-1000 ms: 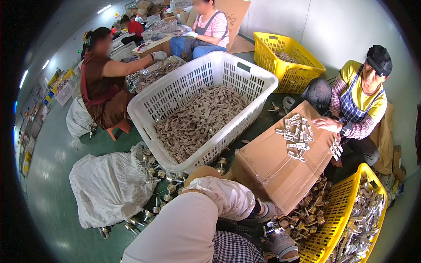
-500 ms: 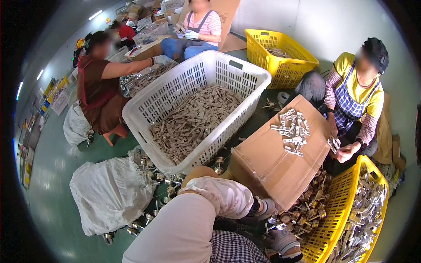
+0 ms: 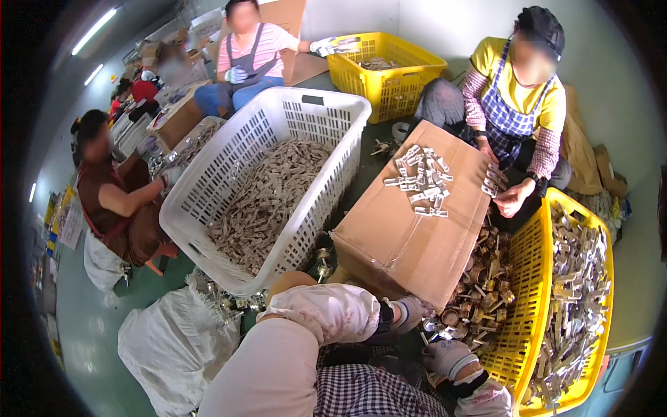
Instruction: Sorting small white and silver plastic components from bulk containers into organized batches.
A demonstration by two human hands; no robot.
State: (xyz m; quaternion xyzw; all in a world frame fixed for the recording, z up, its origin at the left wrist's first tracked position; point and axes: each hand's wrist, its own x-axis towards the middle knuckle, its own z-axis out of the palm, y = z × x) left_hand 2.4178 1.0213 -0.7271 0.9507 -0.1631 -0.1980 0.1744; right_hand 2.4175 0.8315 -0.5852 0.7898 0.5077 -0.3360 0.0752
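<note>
At the lower centre, the gloved left hand (image 3: 408,311) and right hand (image 3: 445,356) reach the metal parts (image 3: 479,306) beside the cardboard box (image 3: 410,236); whether their fingers pinch something, I cannot tell.

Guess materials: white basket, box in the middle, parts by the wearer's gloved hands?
White basket: moulded plastic by its look, glossy lattice walls. Box: brown corrugated cardboard, matte, folded flaps. Parts by the left hand and right hand: likely metal, brassy and silver glints; alloy unclear.

Matt brown cardboard box (image 3: 410,236); shiny metal parts (image 3: 479,299) beside it; glossy white plastic basket (image 3: 229,167); knitted cloth glove on the left hand (image 3: 410,313).
</note>
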